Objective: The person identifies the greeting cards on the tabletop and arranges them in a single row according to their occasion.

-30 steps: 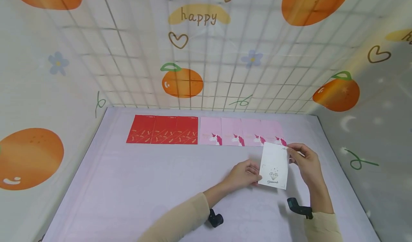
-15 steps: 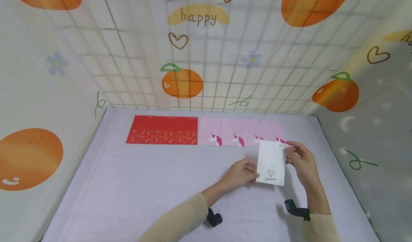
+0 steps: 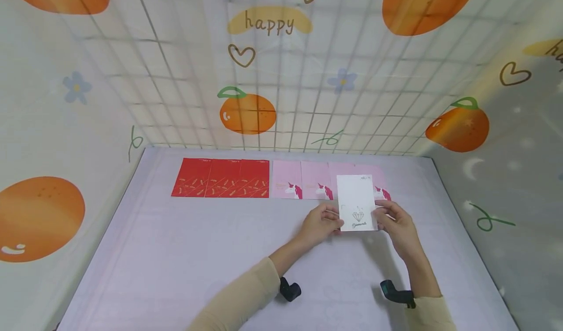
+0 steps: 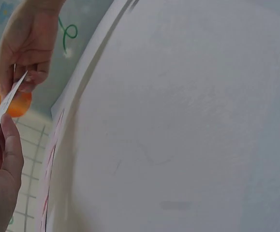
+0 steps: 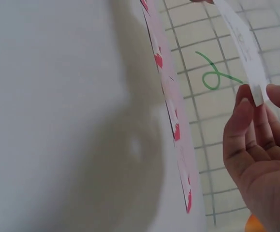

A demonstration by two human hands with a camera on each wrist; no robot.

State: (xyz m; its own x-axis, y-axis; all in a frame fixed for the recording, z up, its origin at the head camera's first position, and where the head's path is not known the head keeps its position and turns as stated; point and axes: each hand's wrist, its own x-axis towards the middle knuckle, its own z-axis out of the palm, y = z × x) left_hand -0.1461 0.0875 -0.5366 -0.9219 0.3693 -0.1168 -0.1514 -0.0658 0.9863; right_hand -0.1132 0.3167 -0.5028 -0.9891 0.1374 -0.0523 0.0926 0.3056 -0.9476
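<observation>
A white card (image 3: 356,196) with a line-drawn diamond and the word "Diamonds" is held upright above the table. My left hand (image 3: 319,223) pinches its lower left corner, thumb in front. At the lower right edge, my right hand (image 3: 399,231) pinches it too. From the left wrist, the card (image 4: 7,104) appears nearly edge-on between both hands. In the right wrist view, thumb and fingers of the right hand (image 5: 260,159) grip one end of it. Behind it lie several pink unicorn cards (image 3: 287,174), partly covered by the white card in the head view.
Three red cards (image 3: 193,177) with gold marks continue the row on the left. The pale table (image 3: 198,253) ends at a curtain with oranges (image 3: 248,116) over a wire grid at the back. Further curtain hangs on both sides.
Both hands have carried the white card leftward and slightly toward the back, over the pink cards. It has turned from tilted to nearly straight, and my right hand's grip now sits lower on its edge.
</observation>
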